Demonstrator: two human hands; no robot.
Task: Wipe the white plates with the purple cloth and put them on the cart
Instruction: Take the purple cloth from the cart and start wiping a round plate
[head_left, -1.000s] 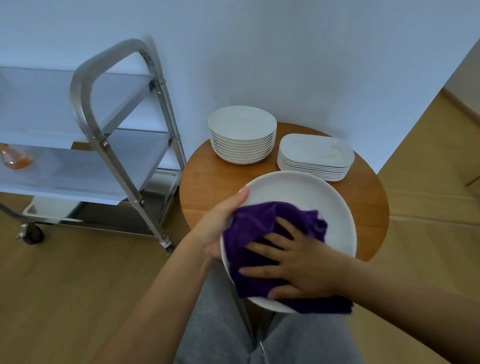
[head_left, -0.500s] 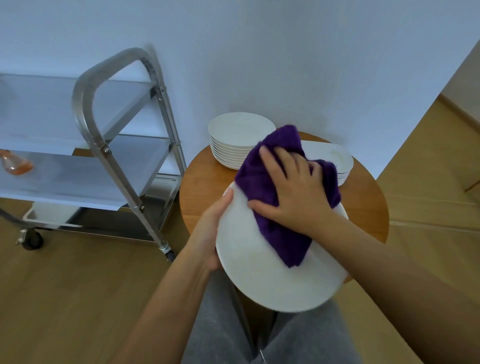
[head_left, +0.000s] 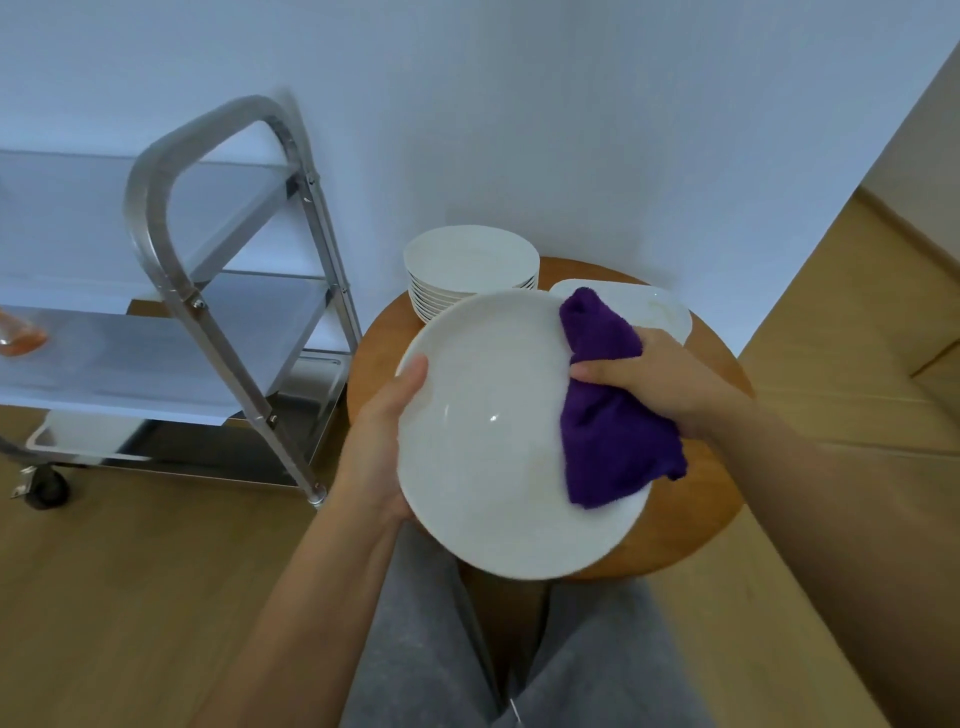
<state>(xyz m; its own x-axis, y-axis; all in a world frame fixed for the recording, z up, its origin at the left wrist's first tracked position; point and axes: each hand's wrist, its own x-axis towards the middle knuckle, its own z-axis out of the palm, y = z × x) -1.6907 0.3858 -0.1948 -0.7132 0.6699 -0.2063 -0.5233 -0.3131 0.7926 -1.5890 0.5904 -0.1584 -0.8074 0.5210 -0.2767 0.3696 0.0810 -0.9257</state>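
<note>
Beyond the hands, a stack of round white plates (head_left: 470, 270) sat on the round wooden bench (head_left: 696, 499), with a second stack of squarish plates (head_left: 660, 312) just beside it. To the outside of the left hand (head_left: 382, 441) stood a steel cart (head_left: 218, 312); a white tub (head_left: 83, 436) lay on its bottom shelf. An orange object (head_left: 21, 340) on the middle shelf was cut off at the frame edge. The held plate (head_left: 488, 441) and purple cloth (head_left: 613, 410) hid part of both stacks. The left hand gripped the plate's rim, thumb over the front. The right hand (head_left: 660, 382) clutched the bunched cloth against the plate's far edge. The plate was glossy, tilted above the bench and grey-trousered knees (head_left: 415, 649).
</note>
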